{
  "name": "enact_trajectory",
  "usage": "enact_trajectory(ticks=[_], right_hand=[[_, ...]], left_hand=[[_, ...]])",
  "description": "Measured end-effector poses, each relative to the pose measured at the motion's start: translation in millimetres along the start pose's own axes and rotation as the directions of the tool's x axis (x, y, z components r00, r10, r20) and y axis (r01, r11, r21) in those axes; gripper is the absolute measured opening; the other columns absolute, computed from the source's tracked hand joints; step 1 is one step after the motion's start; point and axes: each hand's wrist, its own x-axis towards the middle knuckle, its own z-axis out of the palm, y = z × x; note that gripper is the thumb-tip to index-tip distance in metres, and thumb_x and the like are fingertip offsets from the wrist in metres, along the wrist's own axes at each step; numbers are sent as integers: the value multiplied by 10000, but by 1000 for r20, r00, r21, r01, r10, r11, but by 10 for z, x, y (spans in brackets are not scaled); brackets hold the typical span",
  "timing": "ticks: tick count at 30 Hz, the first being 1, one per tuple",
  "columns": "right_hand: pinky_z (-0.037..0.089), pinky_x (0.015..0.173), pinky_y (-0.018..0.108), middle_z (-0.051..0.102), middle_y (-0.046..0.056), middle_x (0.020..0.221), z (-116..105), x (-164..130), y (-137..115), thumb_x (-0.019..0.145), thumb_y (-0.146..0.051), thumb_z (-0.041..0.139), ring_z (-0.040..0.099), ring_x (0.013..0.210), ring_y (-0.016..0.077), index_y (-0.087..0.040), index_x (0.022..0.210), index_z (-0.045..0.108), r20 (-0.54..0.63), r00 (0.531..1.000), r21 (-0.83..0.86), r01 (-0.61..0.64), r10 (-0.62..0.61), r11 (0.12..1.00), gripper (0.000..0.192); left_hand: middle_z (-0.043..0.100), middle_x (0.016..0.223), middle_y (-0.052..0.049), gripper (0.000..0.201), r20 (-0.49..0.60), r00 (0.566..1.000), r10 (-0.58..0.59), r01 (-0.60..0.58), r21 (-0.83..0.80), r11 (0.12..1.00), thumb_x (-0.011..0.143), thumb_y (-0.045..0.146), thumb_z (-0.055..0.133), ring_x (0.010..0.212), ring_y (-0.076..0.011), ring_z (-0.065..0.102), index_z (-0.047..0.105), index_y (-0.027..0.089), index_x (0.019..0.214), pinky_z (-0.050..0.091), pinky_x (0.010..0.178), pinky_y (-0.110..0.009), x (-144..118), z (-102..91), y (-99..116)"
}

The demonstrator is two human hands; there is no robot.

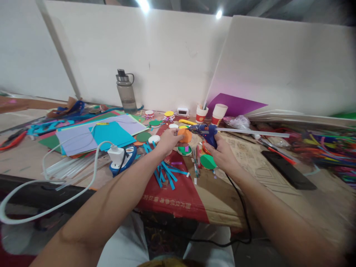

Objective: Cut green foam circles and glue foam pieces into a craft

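My left hand pinches an orange paper disc by its left edge, above the cardboard. A blue hot glue gun is in my right hand, fingers wrapped round its handle. Its nozzle points left, close to the disc's upper edge; whether they touch I cannot tell. A long clear glue stick juts from the gun's back. Below the disc lies a green and white round piece, with a green disc to its right. Several blue paper strips lie under my left forearm.
Coloured paper sheets and a power strip with a looping white cable lie left. A water bottle and paper cups stand behind. On the right are a black phone and pipe cleaners. The gun's black cord hangs over the front edge.
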Motion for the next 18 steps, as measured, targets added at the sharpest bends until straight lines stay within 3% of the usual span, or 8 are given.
enact_trajectory(ticks=[18], right_hand=[[461,909,435,690,85,1087,6,-24,-37,849,-348,541,617,937,248,-196,1330,513,36,999,31,13,-15,999,505]], left_hand=[[694,811,-52,139,-36,999,5,-5,-12,1000,718,41,663,640,-128,668,613,93,837,616,638,-305,-5,18,25]])
